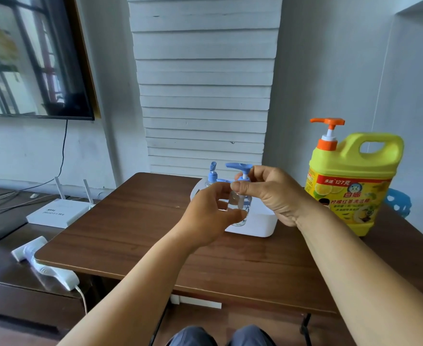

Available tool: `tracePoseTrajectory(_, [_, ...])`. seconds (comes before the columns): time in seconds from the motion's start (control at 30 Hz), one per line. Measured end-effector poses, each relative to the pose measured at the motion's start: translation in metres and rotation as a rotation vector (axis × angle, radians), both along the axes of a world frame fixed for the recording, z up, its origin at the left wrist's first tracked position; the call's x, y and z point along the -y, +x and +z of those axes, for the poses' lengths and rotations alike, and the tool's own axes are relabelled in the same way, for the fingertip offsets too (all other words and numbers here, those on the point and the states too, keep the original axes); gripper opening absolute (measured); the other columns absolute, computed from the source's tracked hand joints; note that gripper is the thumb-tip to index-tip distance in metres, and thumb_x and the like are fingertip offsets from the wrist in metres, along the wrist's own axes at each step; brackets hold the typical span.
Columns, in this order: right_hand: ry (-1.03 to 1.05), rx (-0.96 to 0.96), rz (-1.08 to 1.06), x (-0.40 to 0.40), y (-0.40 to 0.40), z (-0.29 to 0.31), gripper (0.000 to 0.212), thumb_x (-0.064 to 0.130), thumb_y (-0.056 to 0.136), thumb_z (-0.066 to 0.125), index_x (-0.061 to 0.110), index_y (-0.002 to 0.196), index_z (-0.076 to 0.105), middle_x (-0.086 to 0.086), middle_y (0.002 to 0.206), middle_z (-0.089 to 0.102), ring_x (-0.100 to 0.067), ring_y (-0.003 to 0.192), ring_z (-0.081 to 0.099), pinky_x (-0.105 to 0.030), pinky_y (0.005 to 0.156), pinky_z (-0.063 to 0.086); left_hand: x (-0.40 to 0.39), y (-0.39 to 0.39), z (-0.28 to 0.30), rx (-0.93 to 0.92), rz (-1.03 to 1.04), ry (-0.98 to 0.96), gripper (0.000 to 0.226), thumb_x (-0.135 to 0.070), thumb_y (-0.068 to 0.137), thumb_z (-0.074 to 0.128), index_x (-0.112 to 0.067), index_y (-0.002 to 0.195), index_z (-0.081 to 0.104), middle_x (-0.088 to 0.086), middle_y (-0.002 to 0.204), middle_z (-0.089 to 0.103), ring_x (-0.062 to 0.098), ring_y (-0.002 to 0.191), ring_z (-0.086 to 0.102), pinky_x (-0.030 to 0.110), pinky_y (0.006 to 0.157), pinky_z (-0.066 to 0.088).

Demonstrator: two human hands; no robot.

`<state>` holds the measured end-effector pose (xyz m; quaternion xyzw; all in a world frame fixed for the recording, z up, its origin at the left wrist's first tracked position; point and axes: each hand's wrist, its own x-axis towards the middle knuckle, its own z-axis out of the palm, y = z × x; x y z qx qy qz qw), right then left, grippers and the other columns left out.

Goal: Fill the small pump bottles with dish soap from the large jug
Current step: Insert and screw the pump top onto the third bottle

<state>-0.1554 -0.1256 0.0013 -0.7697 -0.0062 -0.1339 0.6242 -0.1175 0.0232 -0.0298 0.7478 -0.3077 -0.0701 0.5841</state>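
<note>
A small clear pump bottle point(240, 204) with a blue pump head is held above the white bin point(258, 224) on the brown table point(135, 228). My left hand point(210, 216) grips its clear body from the left. My right hand point(270, 193) pinches the blue collar under the pump head. A second small bottle point(211, 177) with a blue pump stands in the bin behind. The large yellow jug point(352, 186) with an orange pump stands on the table at the right.
A white router point(58, 212) and a white power strip point(48, 269) lie on the low dark cabinet at the left. A television hangs on the wall upper left. A blue plastic stool point(399, 202) shows behind the jug.
</note>
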Motion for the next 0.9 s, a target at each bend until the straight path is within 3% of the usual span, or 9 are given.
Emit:
tracePoseTrajectory(0.1, [0.097,-0.038,0.115,0.001,-0.001,-0.002,0.01,0.011,0.082,0.066,0.014,0.09,0.071,-0.005,0.095,0.071,-0.019,0.093,0.066,-0.029,0.094,0.049,0.002,-0.001,0.001,0.004,-0.016,-0.013,0.044,-0.01,0.077,0.07,-0.018,0.119,0.057,-0.002,0.108,0.065,0.009,0.086,0.064,0.016,0.073,0.053])
tracePoseTrajectory(0.2, [0.096,-0.012,0.059,0.001,-0.001,-0.002,0.014,0.012,0.077,0.07,0.011,0.091,0.072,-0.013,0.101,0.072,-0.021,0.094,0.067,-0.029,0.093,0.05,0.002,-0.001,0.0,0.024,-0.014,-0.002,0.044,-0.01,0.077,0.07,-0.019,0.118,0.058,-0.003,0.106,0.066,0.007,0.086,0.064,0.015,0.073,0.053])
tracePoseTrajectory(0.37, [0.027,0.004,-0.032,-0.001,0.001,-0.007,0.01,0.017,0.074,0.075,0.014,0.083,0.073,-0.009,0.094,0.073,-0.019,0.091,0.068,-0.03,0.093,0.049,0.003,0.001,-0.004,0.047,-0.008,0.008,0.04,-0.013,0.078,0.069,-0.018,0.117,0.059,-0.002,0.105,0.067,0.012,0.092,0.066,0.019,0.079,0.054])
tracePoseTrajectory(0.53, [0.15,-0.03,0.105,0.006,-0.003,-0.004,0.013,0.007,0.084,0.064,0.009,0.094,0.071,-0.012,0.103,0.071,-0.02,0.097,0.066,-0.028,0.097,0.048,0.004,0.002,-0.003,0.017,-0.031,0.013,0.038,-0.012,0.078,0.069,-0.019,0.115,0.06,0.002,0.106,0.067,0.018,0.097,0.065,0.03,0.086,0.054])
tracePoseTrajectory(0.6, [0.115,-0.005,0.015,0.004,-0.001,-0.006,0.007,0.007,0.079,0.07,0.009,0.086,0.069,-0.012,0.095,0.071,-0.021,0.091,0.066,-0.028,0.09,0.05,0.006,0.001,-0.004,0.031,-0.031,0.01,0.037,-0.012,0.078,0.07,-0.018,0.113,0.061,0.002,0.104,0.069,0.018,0.095,0.066,0.029,0.085,0.055])
tracePoseTrajectory(0.7, [0.103,-0.006,-0.04,0.003,0.0,-0.008,0.021,0.019,0.069,0.076,0.008,0.082,0.063,-0.007,0.082,0.067,-0.017,0.081,0.064,-0.026,0.081,0.051,0.008,0.002,-0.004,0.053,-0.013,0.005,0.036,-0.012,0.077,0.07,-0.017,0.112,0.061,0.0,0.102,0.069,0.015,0.094,0.066,0.026,0.084,0.054])
tracePoseTrajectory(0.77, [0.146,-0.02,0.055,0.007,-0.002,-0.007,0.024,0.027,0.069,0.071,0.009,0.084,0.066,-0.007,0.091,0.068,-0.019,0.09,0.062,-0.032,0.091,0.046,0.008,0.003,-0.003,0.038,-0.029,-0.003,0.038,-0.012,0.078,0.07,-0.017,0.114,0.061,0.002,0.104,0.069,0.013,0.091,0.065,0.026,0.084,0.054])
tracePoseTrajectory(0.83, [0.181,-0.018,0.108,0.009,-0.003,-0.006,0.017,0.023,0.077,0.065,0.011,0.086,0.071,-0.006,0.097,0.07,-0.018,0.098,0.062,-0.032,0.098,0.041,0.007,0.005,-0.001,0.036,-0.035,0.008,0.039,-0.013,0.078,0.071,-0.018,0.115,0.06,0.003,0.105,0.068,0.014,0.09,0.065,0.03,0.086,0.054])
tracePoseTrajectory(0.9, [0.185,0.009,0.056,0.009,-0.001,-0.007,0.02,0.023,0.069,0.07,0.011,0.083,0.071,-0.006,0.094,0.071,-0.017,0.094,0.064,-0.032,0.1,0.043,0.008,0.006,-0.002,0.048,-0.023,0.018,0.04,-0.014,0.077,0.071,-0.018,0.115,0.06,0.003,0.106,0.067,0.018,0.094,0.065,0.033,0.087,0.054])
